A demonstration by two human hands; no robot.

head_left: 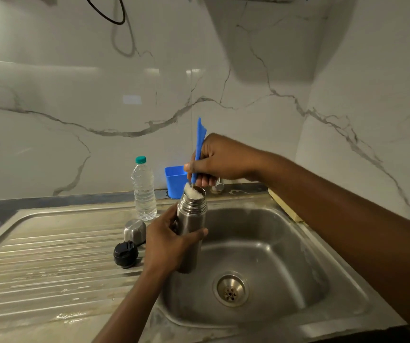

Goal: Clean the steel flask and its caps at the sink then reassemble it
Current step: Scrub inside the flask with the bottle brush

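Your left hand (168,240) wraps the flask (190,226) mid-body over the sink (285,243) while your right hand (220,160) pinches the brush (198,149) just above its mouth.

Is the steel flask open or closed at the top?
Open. The cylindrical steel flask has no cap; white bristles of the blue-handled brush sit in its mouth. Its round black cap lies aside.

Glossy veined wall (75,107), perhaps marble
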